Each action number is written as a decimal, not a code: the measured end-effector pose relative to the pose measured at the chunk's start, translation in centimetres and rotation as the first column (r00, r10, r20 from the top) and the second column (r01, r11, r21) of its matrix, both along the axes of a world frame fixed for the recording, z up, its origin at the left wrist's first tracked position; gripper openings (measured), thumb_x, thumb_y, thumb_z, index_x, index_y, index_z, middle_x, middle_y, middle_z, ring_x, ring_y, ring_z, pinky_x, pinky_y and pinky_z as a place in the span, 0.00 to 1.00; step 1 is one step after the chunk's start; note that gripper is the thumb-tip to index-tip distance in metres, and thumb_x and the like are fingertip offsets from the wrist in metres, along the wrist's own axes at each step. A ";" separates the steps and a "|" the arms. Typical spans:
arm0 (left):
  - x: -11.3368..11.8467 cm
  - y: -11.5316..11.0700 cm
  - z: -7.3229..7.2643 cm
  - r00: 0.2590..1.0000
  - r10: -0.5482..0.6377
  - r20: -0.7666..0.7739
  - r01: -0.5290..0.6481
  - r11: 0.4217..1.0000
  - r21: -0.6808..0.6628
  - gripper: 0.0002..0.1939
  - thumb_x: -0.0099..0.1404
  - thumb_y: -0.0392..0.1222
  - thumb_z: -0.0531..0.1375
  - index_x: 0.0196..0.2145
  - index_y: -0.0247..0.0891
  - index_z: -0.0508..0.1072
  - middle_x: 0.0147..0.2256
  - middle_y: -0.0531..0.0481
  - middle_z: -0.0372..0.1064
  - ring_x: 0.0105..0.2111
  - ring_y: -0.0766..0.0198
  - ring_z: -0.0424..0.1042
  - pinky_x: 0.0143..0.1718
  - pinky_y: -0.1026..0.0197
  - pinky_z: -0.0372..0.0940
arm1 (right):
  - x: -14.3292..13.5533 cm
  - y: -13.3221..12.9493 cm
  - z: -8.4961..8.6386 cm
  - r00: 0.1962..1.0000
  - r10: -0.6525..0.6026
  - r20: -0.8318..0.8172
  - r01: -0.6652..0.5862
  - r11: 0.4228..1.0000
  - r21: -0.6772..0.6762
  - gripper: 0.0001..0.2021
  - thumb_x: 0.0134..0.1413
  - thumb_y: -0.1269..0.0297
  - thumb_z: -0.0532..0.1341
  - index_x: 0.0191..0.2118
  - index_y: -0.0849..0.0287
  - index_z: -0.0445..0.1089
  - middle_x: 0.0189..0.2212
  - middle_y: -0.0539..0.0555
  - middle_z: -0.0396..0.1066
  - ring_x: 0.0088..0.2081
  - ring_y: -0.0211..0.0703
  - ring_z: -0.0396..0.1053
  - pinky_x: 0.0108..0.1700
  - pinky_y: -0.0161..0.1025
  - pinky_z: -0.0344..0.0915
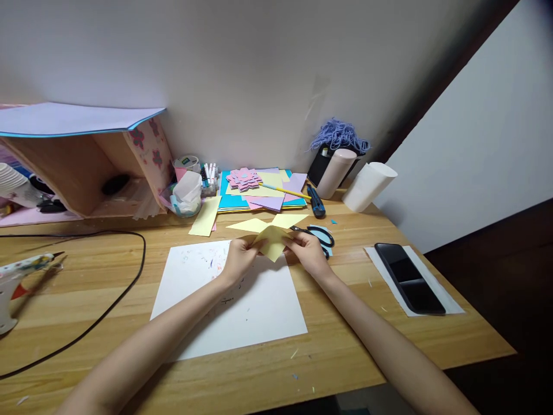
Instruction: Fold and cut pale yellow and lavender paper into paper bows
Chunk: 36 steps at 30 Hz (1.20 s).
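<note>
Left hand point(239, 259) and right hand point(309, 252): fingers pinching opposite sides of yellow paper point(273, 245). Scissors point(320, 228) just beside right fingers; white sheet point(259, 311) below left fingers.

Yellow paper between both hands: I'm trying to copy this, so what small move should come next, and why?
Perhaps press a firmer crease in the yellow paper: the left hand and right hand pinch its opposite sides, and it looks bowed rather than flat.
</note>
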<state>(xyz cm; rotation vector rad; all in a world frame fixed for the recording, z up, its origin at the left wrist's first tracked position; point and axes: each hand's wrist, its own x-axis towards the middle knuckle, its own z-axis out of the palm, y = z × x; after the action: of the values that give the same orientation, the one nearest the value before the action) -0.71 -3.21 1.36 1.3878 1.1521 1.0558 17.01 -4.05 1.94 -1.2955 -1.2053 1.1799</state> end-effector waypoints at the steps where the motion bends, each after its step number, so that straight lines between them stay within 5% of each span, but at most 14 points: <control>1: 0.0 0.0 0.0 1.000 0.001 0.024 -0.001 1.000 0.004 0.15 0.54 0.48 0.60 0.26 0.31 0.75 0.26 0.47 0.72 0.26 0.61 0.69 0.27 0.62 0.65 | 0.0 0.0 0.0 1.000 -0.012 0.013 0.012 0.999 0.030 0.17 0.40 0.52 0.66 0.30 0.62 0.73 0.22 0.51 0.73 0.23 0.39 0.69 0.29 0.36 0.68; 14: 0.5 0.3 0.5 0.999 0.000 0.047 0.007 0.990 -0.142 0.19 0.52 0.54 0.60 0.22 0.33 0.70 0.22 0.47 0.71 0.22 0.62 0.70 0.22 0.64 0.63 | 0.0 -0.1 0.8 0.998 0.053 -0.029 -0.054 0.998 -0.038 0.15 0.35 0.53 0.68 0.20 0.61 0.70 0.18 0.50 0.70 0.21 0.38 0.68 0.28 0.35 0.68; 20: 0.4 0.2 0.2 0.998 -0.013 0.061 0.023 0.986 -0.166 0.20 0.53 0.56 0.60 0.22 0.34 0.68 0.21 0.50 0.69 0.20 0.64 0.70 0.18 0.66 0.59 | 0.3 0.2 0.3 0.995 0.039 -0.091 -0.041 0.999 -0.019 0.14 0.40 0.53 0.66 0.27 0.61 0.72 0.25 0.51 0.73 0.23 0.37 0.69 0.28 0.33 0.69; 27: 0.2 0.0 1.0 0.992 -0.105 0.073 0.121 0.957 -0.265 0.22 0.49 0.57 0.63 0.26 0.31 0.72 0.24 0.46 0.71 0.22 0.64 0.70 0.17 0.68 0.56 | 0.4 0.1 0.3 1.000 0.005 -0.030 -0.005 1.000 -0.016 0.15 0.39 0.53 0.66 0.27 0.63 0.72 0.21 0.50 0.71 0.21 0.36 0.68 0.26 0.33 0.68; 30: 0.1 0.1 1.3 0.991 -0.133 -0.001 0.126 0.941 -0.315 0.23 0.47 0.56 0.65 0.26 0.29 0.73 0.22 0.45 0.70 0.19 0.64 0.70 0.14 0.69 0.49 | 0.7 0.2 0.7 0.999 0.039 0.029 -0.040 0.999 0.011 0.14 0.43 0.54 0.64 0.28 0.63 0.72 0.23 0.51 0.72 0.23 0.37 0.69 0.29 0.34 0.68; 33: -0.2 0.6 1.6 0.993 -0.115 -0.017 0.106 0.955 -0.276 0.22 0.47 0.56 0.65 0.24 0.30 0.73 0.22 0.46 0.70 0.20 0.63 0.70 0.16 0.68 0.53 | 2.3 0.6 1.4 0.986 0.079 0.148 -0.082 0.997 0.010 0.14 0.50 0.56 0.58 0.34 0.63 0.71 0.28 0.54 0.74 0.29 0.40 0.71 0.35 0.39 0.69; 35: -0.7 1.2 1.9 0.998 -0.056 -0.020 0.050 0.971 -0.234 0.21 0.46 0.56 0.65 0.23 0.30 0.73 0.22 0.47 0.70 0.21 0.63 0.70 0.19 0.66 0.60 | 4.2 1.0 1.9 0.928 -0.019 0.371 -0.007 0.997 0.071 0.12 0.52 0.60 0.56 0.38 0.61 0.70 0.33 0.56 0.74 0.35 0.42 0.71 0.41 0.40 0.66; 36: -0.9 1.5 2.2 1.000 -0.018 -0.019 0.014 0.977 -0.214 0.21 0.46 0.55 0.65 0.22 0.30 0.72 0.21 0.48 0.70 0.21 0.64 0.70 0.21 0.66 0.62 | 5.2 1.1 2.0 0.838 -0.070 0.541 0.021 0.995 0.097 0.09 0.51 0.63 0.57 0.37 0.61 0.70 0.35 0.57 0.73 0.37 0.44 0.70 0.43 0.41 0.64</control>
<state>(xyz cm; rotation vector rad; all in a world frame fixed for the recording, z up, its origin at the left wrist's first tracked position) -1.62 -1.73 3.53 1.2387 1.2297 0.8798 22.24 -2.97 3.91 -1.6447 -1.5996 0.7232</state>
